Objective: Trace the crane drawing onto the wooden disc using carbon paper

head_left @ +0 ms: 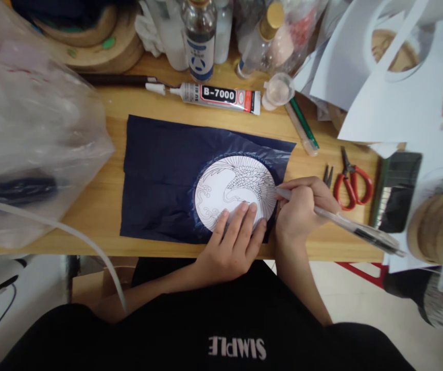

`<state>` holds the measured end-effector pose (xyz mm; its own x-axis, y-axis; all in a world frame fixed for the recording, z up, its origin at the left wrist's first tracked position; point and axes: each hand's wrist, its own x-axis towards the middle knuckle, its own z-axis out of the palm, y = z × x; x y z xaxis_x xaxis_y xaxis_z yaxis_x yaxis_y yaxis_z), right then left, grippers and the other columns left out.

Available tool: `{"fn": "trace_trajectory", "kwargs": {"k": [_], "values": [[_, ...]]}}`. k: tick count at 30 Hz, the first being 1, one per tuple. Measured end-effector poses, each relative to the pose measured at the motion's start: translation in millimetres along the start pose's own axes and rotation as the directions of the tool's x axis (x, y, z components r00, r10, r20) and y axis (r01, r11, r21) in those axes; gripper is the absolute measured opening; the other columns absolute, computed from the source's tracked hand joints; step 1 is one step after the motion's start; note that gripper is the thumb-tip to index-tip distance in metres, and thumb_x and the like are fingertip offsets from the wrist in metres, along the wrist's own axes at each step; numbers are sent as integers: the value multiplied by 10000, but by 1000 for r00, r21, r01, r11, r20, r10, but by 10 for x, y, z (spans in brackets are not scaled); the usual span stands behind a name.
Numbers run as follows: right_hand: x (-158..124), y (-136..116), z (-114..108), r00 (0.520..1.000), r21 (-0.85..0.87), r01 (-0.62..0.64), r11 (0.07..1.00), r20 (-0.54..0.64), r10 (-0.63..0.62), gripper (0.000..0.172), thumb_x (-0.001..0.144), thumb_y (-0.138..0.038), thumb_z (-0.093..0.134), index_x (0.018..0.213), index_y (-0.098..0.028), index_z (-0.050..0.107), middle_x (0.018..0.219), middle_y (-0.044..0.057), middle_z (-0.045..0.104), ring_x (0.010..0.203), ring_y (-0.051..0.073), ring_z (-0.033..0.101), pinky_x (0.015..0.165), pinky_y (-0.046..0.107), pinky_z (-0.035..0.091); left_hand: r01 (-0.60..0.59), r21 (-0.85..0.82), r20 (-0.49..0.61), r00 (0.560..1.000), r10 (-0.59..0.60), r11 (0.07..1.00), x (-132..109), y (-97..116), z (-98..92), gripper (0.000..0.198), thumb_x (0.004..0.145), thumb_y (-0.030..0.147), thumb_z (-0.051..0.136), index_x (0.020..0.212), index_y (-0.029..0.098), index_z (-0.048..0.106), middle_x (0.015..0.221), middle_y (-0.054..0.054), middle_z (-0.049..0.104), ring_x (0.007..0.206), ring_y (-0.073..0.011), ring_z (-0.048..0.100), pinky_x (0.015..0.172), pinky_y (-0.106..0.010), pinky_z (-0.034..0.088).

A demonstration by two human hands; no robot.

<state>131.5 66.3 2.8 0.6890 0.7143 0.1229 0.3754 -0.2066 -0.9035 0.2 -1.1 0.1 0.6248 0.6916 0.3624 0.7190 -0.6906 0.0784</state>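
A round white paper point(216, 190) printed with a crane in black lines lies on a dark blue sheet point(159, 180), which looks like carbon paper. My left hand point(233, 245) rests on the lower part of the drawing, its fingers spread flat over the paper. In my right hand point(301, 206) a clear-barrelled pen point(356, 232) is gripped, its tip at the right edge of the drawing. The pen's far end points right. What lies beneath the dark sheet is hidden, though a round outline shows through it around the drawing.
Behind the sheet lie a B-7000 glue tube point(221, 98), a bottle point(199, 44) and a green pen point(302, 121). Red-handled pliers point(353, 183) and a dark green box point(397, 190) stand to the right, under cut white paper point(379, 113). Plastic bags point(32, 129) crowd the left.
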Motion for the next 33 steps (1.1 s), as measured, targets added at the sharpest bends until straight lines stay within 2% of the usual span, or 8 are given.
{"fn": "trace_trajectory", "kwargs": {"k": [7,13,17,24,28,33], "values": [[4,-15,-9,998,-18,43,999,44,-42,207,635,-137,427,539,-202,598,465,-42,545,422,90,487,399,223,351,-6,31,-2,1000,6,1000,0,-6,6,416,955,315,531,1295,76,555,1338,-208,555,1248,-330,548,1044,-464,443],[6,-2,-23,995,-64,66,996,76,-61,202,646,-144,432,546,-198,599,476,-41,556,448,99,498,452,245,384,2,2,3,1000,-2,1000,-2,0,-2,433,952,312,548,1304,60,539,1351,-223,537,1246,-331,549,1086,-484,392],[10,-4,-38,991,-100,76,992,118,-64,196,643,-164,433,561,-198,608,481,-41,558,438,98,486,448,247,384,0,17,5,1000,0,1000,3,0,-2,432,948,330,548,1294,71,552,1343,-211,549,1243,-323,555,1071,-470,413],[-4,-32,-12,999,11,-21,1000,-24,21,209,619,-138,410,535,-198,591,474,-38,539,430,94,493,391,223,337,-7,19,-2,1000,7,1000,1,-7,3,427,955,323,533,1295,64,551,1339,-216,552,1235,-329,561,1059,-470,421],[-5,-14,-4,1000,19,25,1000,17,-25,206,617,-135,432,531,-198,608,454,-45,540,413,91,479,404,229,354,-4,36,-2,1000,4,999,-3,-1,3,415,959,319,515,1296,79,555,1338,-202,560,1244,-326,555,1029,-457,450],[8,6,-14,994,-48,89,995,73,-86,213,630,-147,432,526,-198,611,470,-41,562,427,97,488,441,247,382,-8,43,6,1000,8,999,-2,1,3,437,947,348,527,1295,87,562,1337,-197,564,1253,-329,548,995,-448,478]]}}
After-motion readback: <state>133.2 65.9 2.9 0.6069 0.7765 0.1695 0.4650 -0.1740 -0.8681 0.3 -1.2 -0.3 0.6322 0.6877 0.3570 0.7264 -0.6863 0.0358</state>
